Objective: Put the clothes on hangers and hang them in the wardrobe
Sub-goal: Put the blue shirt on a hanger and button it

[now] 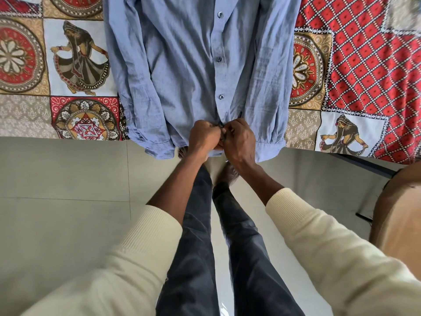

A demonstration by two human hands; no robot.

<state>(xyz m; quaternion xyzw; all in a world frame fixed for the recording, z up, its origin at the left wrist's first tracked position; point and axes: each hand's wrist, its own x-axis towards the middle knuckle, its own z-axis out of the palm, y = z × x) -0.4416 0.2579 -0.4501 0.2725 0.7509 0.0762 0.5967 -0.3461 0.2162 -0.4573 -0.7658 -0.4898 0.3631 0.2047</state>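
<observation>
Shirt [189,65] spread flat on bedspread [355,65], hem toward the person. Left hand [204,139] and right hand [239,139], touching, both pinch the lowest placket, probably fastening a button so it hangs straight.

Hidden and cut-off parts around the blue button-up shirt

The blue button-up shirt [189,71] runs off the top edge, so its collar and shoulders are out of sight. At its hem, the left hand [203,138] and right hand [239,140] cover the lowest button; whether that button is fastened cannot be told, and each grip hides its own fingertips. The patterned bedspread [57,71] is cut off left, right and above. Right of the shirt, a brown object [397,215] leaves the frame, unidentifiable.
</observation>
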